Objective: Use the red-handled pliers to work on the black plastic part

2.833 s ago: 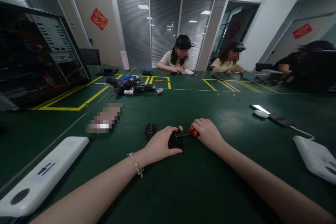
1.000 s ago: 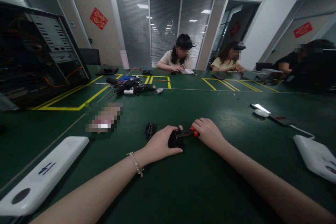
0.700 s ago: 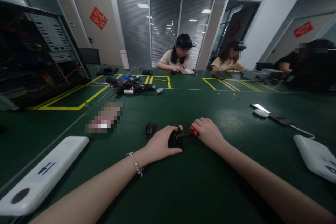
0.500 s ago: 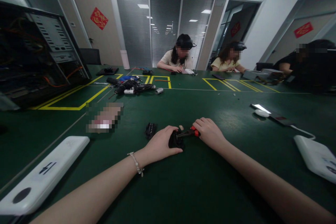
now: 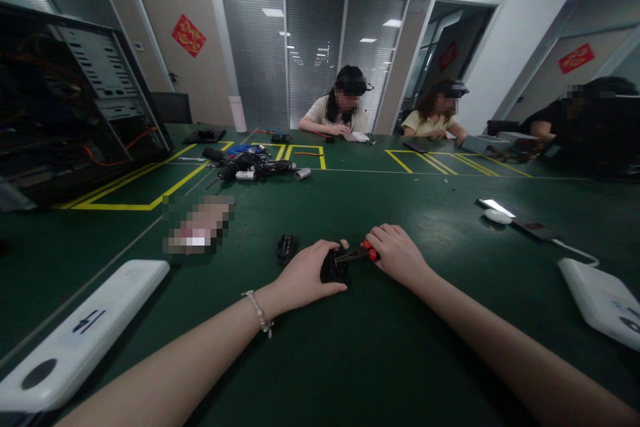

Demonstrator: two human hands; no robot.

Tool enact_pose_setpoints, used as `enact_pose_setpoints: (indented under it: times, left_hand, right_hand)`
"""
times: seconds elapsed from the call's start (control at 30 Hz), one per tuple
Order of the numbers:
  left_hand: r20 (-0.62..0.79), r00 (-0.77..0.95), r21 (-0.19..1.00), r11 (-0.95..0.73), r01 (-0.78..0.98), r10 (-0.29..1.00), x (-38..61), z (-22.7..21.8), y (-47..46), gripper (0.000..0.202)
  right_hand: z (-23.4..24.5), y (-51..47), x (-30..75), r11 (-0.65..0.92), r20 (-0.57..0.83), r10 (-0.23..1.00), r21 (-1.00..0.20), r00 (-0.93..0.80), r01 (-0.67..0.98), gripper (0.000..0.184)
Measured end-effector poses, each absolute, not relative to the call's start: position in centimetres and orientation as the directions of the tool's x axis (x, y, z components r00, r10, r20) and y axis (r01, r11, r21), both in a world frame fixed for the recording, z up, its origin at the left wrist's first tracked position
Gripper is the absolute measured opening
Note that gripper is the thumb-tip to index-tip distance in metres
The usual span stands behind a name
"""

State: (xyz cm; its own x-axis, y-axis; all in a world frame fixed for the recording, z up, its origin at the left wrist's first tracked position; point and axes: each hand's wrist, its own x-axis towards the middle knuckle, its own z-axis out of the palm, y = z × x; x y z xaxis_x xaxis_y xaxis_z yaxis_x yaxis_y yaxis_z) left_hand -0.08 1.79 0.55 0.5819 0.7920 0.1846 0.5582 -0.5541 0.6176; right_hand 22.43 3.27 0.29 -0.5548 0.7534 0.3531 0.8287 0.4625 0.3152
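My left hand [image 5: 311, 273] is closed around a small black part [image 5: 336, 271] on the green table, thumb on the near side and fingers on the far side. Red-handled pliers [image 5: 369, 251] are in the grip of my right hand [image 5: 397, 248]; their thin dark jaws point left and reach the black part. Whether the jaws pinch anything is too small to tell. A small tan piece [image 5: 345, 243] is just beyond the black part. Left of my left hand lies another black ribbed part [image 5: 287, 249].
A white power bank [image 5: 100, 320] lies at left, another [image 5: 603, 300] at right beside a cabled phone [image 5: 535, 227]. A blurred-out phone-like object [image 5: 203, 223] sits left of centre. Tangled cables and tools [image 5: 250, 163] lie farther back. An open computer case [image 5: 75, 107] stands at left; several people sit opposite.
The pliers and my right hand have shifted very slightly left, towards the black part. My left hand keeps its hold in nearly the same place.
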Motion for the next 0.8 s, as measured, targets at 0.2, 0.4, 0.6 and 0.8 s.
enact_pose_setpoints:
  times: [0.2,0.4,0.6,0.8]
  left_hand:
    - [0.184,0.576,0.617,-0.55,0.563,0.797,0.05,0.66,1.67,0.059]
    - [0.18,0.57,0.617,-0.544,0.569,0.801,0.02,0.77,1.62,0.059]
    - [0.162,0.572,0.619,-0.534,0.576,0.804,0.06,0.93,1.57,0.06]
    - [0.174,0.575,0.622,-0.542,0.565,0.799,-0.01,0.9,1.6,0.058]
  right_hand:
    - [0.54,3.09,22.51,0.451,0.36,0.762,0.3,-0.538,0.84,0.018]
    - [0.91,2.9,22.55,0.461,0.35,0.773,0.263,-0.529,0.847,0.021]
    - [1.18,2.8,22.37,0.476,0.343,0.77,0.253,-0.538,0.842,0.019]
    - [0.75,3.09,22.31,0.463,0.326,0.775,0.288,-0.541,0.838,0.015]
